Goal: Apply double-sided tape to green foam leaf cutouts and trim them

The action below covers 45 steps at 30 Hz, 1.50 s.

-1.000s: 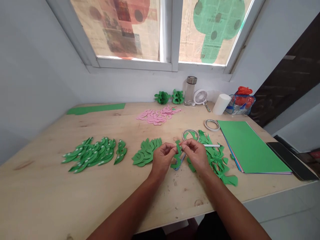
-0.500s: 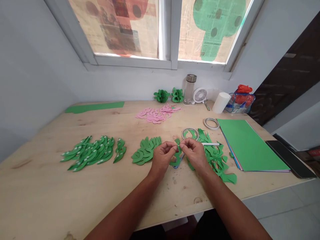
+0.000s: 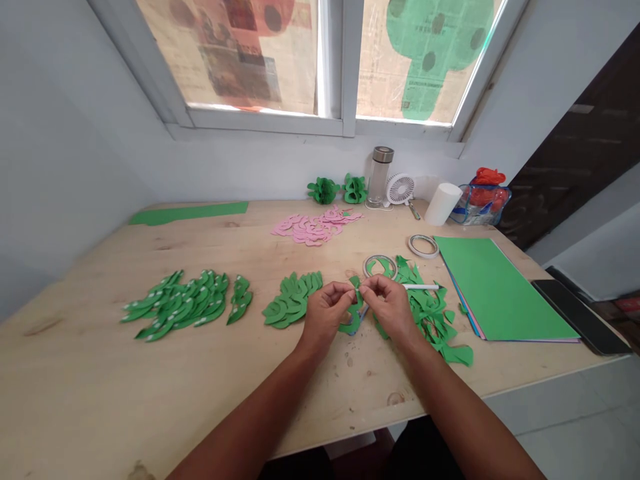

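Both my hands meet near the middle of the table around a green paper cutout (image 3: 355, 309). My left hand (image 3: 327, 310) pinches it from the left between thumb and fingers. From the other side my right hand (image 3: 387, 303) pinches it too, the fingertips almost touching. A small white spot shows where the fingers meet. Left of my left hand lies a pile of plain green cutouts (image 3: 290, 303). Farther left are green cutouts with white spots (image 3: 187, 303) and a smaller spotted group (image 3: 240, 300). Green paper scraps (image 3: 433, 320) lie beside my right hand.
Tape rolls (image 3: 381, 259) (image 3: 423, 246) and a white pencil (image 3: 421, 287) lie near the scraps. At right are stacked coloured sheets (image 3: 505, 287) and a black phone (image 3: 580, 317). Pink cutouts (image 3: 313, 228), a glass bottle (image 3: 379, 180) and a small fan (image 3: 401, 190) are at the back.
Almost nothing differs. My fingers have shifted very slightly on the green paper cutout, and the camera view has tilted a little.
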Tool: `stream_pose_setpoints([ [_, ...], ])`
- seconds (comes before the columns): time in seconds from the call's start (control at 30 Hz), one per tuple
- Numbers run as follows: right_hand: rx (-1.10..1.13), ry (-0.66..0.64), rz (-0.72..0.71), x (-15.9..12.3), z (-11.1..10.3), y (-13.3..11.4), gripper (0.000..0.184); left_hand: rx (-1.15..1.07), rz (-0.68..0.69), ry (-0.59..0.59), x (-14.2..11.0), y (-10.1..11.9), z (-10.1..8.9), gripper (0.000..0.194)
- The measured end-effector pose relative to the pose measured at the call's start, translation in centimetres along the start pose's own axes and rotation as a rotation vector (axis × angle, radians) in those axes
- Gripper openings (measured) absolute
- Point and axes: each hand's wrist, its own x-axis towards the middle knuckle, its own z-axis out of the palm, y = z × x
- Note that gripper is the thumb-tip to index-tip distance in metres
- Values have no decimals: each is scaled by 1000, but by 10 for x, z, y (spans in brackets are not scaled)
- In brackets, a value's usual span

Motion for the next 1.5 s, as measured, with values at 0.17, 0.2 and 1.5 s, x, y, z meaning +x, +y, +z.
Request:
stream_pose_setpoints([
  [0.17, -20, 3, -5, 0, 0, 0, 13, -23, -17, -13, 0, -1, 0, 15],
  [0.2, -29, 3, -9, 0, 0, 0, 13, -23, -17, -15, 0, -1, 0, 14],
  [1.5, -166, 68, -120, -4, 2, 1, 14, 64, 42, 49, 0, 0, 1, 9],
])
